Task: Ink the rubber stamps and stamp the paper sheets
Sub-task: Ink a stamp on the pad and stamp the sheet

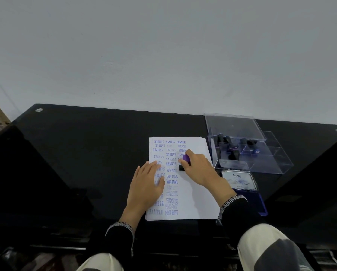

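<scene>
Plain pale wall (163, 51) behind; glossy black counter (85, 153) below, with a metal stud near each far corner. Stack of paper sheets (199, 196) lying under both hands, its top sheet covered with columns of blue-violet prints: SAMPLE, FRAGILE, AMENDED, AIR MAIL, EXPRESS, FAX OUT. Left hand (147, 184) resting flat on the sheet's left columns, its fingers (154, 165) straight and spread, holding nothing. Right hand (198, 169) just beside those fingers, to their right, curled tightly around a rubber stamp (184, 163): purple handle showing at the knuckles, black base pressed down onto the paper near the SAMPLE and AIR MAIL prints. Beyond and to the right of the gripping fingers, a clear plastic box (277, 165) with its hinged lid (234, 126) standing open; inside, in the left compartments, several more dark-handled stamps (228, 147) standing upright, one lying in a middle compartment with a blue-violet end showing; right-hand compartments too clear to judge. Close beside the right wrist, an ink pad (261, 204), open, with a labelled lid marked Artline raised behind a blue tray. Dark cuffs with pale stitching on both sleeves.
</scene>
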A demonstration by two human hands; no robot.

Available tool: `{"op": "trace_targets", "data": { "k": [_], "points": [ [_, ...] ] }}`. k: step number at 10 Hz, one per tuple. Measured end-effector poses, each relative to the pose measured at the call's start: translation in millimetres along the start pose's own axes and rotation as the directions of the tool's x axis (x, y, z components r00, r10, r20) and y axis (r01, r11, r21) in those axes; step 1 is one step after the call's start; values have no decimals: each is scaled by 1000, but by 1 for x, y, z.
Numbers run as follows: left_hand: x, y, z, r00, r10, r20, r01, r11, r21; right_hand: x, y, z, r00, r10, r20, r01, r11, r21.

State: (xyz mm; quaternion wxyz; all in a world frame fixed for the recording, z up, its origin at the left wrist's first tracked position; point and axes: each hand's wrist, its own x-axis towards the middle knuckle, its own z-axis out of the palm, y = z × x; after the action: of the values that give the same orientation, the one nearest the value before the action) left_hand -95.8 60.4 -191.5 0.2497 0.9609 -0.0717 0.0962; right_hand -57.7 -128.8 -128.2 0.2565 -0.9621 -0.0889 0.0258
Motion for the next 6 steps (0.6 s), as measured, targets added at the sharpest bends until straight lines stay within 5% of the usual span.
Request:
{"op": "trace_targets", "data": {
  "k": [6],
  "points": [
    [0,1,1,1000,-28,6,28,1000,14,1,1,3,1000,-13,-18,15,993,119]
  ]
}}
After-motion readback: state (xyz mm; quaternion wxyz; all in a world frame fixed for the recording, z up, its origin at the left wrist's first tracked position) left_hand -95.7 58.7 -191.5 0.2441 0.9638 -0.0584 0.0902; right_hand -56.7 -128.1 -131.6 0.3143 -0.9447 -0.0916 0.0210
